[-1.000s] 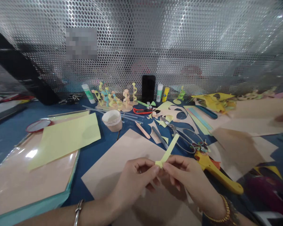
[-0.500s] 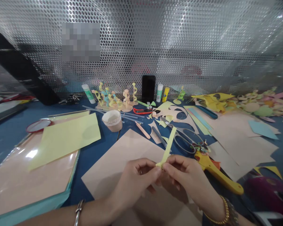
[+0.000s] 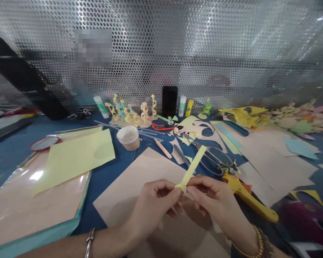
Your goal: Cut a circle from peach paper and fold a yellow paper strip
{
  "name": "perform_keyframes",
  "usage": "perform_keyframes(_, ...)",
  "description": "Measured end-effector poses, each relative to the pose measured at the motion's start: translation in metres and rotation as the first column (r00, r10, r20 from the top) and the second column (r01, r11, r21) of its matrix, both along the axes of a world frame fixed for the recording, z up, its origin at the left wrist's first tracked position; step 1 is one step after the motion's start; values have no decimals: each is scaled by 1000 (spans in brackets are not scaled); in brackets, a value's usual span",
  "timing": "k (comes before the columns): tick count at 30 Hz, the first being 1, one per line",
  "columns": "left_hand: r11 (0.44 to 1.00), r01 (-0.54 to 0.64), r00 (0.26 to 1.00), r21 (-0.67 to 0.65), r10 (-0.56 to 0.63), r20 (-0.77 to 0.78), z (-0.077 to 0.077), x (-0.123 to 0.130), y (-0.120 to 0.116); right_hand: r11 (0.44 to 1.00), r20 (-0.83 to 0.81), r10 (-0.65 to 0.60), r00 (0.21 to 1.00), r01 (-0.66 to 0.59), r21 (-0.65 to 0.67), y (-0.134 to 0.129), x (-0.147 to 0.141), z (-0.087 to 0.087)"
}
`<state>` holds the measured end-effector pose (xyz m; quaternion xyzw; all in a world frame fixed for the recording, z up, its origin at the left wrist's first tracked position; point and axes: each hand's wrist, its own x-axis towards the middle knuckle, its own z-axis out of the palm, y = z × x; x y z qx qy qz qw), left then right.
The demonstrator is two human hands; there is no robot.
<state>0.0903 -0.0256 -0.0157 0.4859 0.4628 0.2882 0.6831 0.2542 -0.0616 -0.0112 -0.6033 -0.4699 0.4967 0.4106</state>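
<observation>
A narrow yellow paper strip (image 3: 194,165) slants up and to the right from between my hands, its lower end curled. My left hand (image 3: 158,200) pinches the curled end between thumb and index finger. Just right of the curl, my right hand (image 3: 214,197) has its thumb and index finger pressed together; whether they hold part of the strip is too small to tell. Both hands are above a large pale pink sheet (image 3: 123,186) on the blue table.
Beyond the sheet are a paper cup (image 3: 128,138), silver scissors (image 3: 214,157) and a peach-coloured stick (image 3: 163,148). Yellow-handled pliers (image 3: 253,202) lie right of my right hand. At left are yellow paper (image 3: 80,154) and a clear folder (image 3: 51,211). A phone (image 3: 169,101) stands behind.
The strip has tilted further to the right, and its curled end shows more. My right fingertips have moved slightly away from my left fingertips.
</observation>
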Motion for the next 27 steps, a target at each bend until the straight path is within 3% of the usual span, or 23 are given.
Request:
perform_keyframes(7,999,34,995,37,-37,89,-1,-3,-1,963,183,48,982,-94,252,-3,0,1)
perform_keyframes(14,994,49,991,102,-61,116,-3,-7,-3,819,391,-3,920,-222,530,-5,1,-4)
perform_keyframes(21,992,66,985,105,-81,149,-3,-8,-4,703,531,-58,845,-343,623,-6,5,-6)
perform_keyframes(27,987,89,985,133,-107,133,5,-7,-6,674,642,-112,758,-417,610,-7,11,-11)
